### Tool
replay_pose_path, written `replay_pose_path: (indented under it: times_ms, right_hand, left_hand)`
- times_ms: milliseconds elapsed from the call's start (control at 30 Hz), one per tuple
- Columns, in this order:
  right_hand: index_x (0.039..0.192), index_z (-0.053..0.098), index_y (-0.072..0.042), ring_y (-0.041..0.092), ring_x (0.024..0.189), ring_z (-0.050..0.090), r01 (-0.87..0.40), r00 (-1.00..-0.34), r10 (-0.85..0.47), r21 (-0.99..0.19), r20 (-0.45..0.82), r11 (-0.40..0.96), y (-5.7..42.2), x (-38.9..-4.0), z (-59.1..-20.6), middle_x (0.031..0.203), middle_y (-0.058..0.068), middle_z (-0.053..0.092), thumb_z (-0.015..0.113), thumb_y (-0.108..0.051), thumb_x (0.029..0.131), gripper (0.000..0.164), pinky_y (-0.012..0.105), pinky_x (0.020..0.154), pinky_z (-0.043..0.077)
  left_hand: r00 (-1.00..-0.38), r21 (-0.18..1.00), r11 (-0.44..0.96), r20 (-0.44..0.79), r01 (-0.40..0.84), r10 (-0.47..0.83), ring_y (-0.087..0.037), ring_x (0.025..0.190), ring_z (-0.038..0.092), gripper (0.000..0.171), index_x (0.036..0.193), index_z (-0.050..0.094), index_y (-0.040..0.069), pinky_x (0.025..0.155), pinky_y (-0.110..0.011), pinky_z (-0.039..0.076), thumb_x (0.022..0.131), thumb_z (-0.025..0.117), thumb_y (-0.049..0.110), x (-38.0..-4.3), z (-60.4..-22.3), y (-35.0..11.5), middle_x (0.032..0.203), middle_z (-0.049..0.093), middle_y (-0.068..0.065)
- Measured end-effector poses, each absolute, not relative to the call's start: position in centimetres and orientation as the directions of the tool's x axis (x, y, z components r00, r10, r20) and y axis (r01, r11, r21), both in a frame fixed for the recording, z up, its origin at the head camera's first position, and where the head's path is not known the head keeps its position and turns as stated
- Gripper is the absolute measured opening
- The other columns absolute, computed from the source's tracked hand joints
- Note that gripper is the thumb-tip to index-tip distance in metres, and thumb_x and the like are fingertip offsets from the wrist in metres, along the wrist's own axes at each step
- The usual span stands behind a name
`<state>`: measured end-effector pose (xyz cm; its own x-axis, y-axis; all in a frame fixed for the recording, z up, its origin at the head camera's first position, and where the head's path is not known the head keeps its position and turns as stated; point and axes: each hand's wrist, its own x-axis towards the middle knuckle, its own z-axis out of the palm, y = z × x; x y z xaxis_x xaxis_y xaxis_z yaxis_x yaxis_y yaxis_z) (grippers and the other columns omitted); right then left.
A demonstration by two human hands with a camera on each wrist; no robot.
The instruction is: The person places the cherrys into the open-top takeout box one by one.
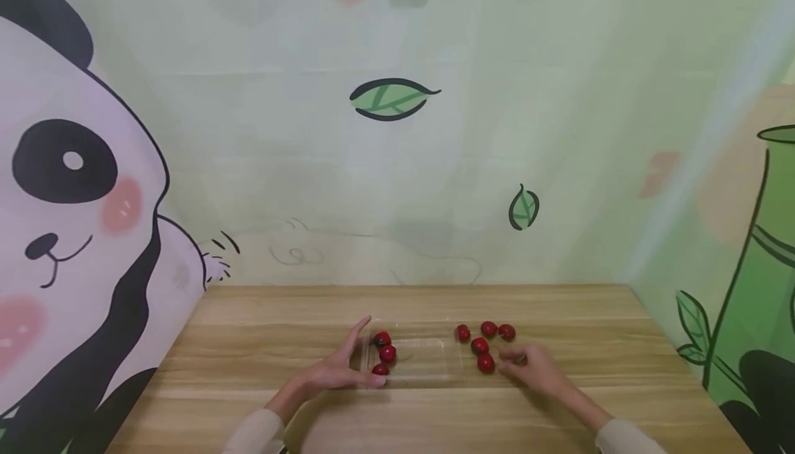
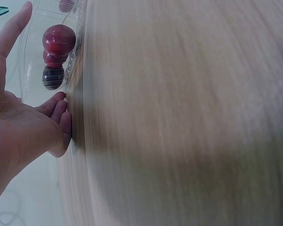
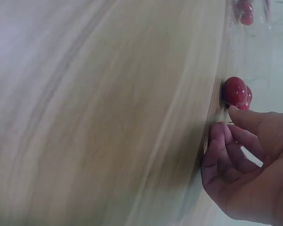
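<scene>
A clear plastic container (image 1: 422,379) lies on the table with three dark red cherries (image 1: 388,354) at its left end. My left hand (image 1: 338,370) holds that end, thumb along the near side and fingers at the far side. In the left wrist view, the thumb stands straight and the other fingers (image 2: 59,110) bend at the container's end. Right of the container lie several loose cherries (image 1: 479,346). My right hand (image 1: 533,368) is beside the nearest cherry (image 1: 486,363), fingers loosely bent. In the right wrist view, a gap shows between thumb and fingers, close to a cherry (image 3: 235,91).
The wooden table (image 1: 559,302) runs back to a printed cloth backdrop (image 1: 279,130) with a panda, leaves and bamboo. Two of the loose cherries (image 1: 488,330) sit farther back on the right. A thin stem (image 1: 405,357) shows inside the container.
</scene>
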<state>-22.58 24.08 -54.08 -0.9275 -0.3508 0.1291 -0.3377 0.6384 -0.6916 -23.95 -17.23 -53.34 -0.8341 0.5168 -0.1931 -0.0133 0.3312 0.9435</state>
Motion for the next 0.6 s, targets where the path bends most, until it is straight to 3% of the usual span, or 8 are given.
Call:
replay_pose_path:
  times_ms: [300, 500, 600]
  right_hand:
    - [0.107, 0.078, -0.002, 0.003, 0.082, 0.065, -0.252, -0.941, -0.336, -0.745, 0.04, 0.617, 24.8, -23.4, -54.3, 0.104, 0.016, 0.079, 0.074, -0.018, 0.092, 0.022, 0.018, 0.069, 0.052]
    - [0.102, 0.079, -0.007, 0.009, 0.089, 0.069, -0.299, -0.928, -0.366, -0.709, 0.061, 0.639, 24.5, -23.6, -54.3, 0.103, 0.013, 0.079, 0.076, -0.017, 0.09, 0.016, 0.019, 0.077, 0.054]
    - [0.101, 0.079, -0.006, 0.006, 0.084, 0.066, -0.294, -0.928, -0.37, -0.712, 0.051, 0.637, 24.4, -23.7, -54.3, 0.101, 0.014, 0.079, 0.076, -0.016, 0.089, 0.016, 0.018, 0.072, 0.053]
  left_hand:
    - [-0.831, 0.944, 0.33, -0.183, 0.001, 0.526, -0.049, 0.154, 0.019, 0.121, 0.164, 0.0, 0.03, 0.121, -0.073, 0.012, 0.081, 0.088, 0.031, -24.2, -53.3, -17.0, 0.166, 0.025, -0.026]
    - [-0.837, 0.943, 0.331, -0.185, -0.004, 0.516, -0.051, 0.154, 0.018, 0.125, 0.165, -0.003, 0.023, 0.12, -0.074, 0.011, 0.08, 0.088, 0.029, -24.0, -53.3, -17.1, 0.165, 0.024, -0.029]
    - [-0.839, 0.943, 0.332, -0.182, -0.002, 0.513, -0.052, 0.153, 0.017, 0.125, 0.165, -0.003, 0.022, 0.12, -0.075, 0.011, 0.08, 0.088, 0.029, -23.8, -53.3, -17.2, 0.165, 0.023, -0.03]
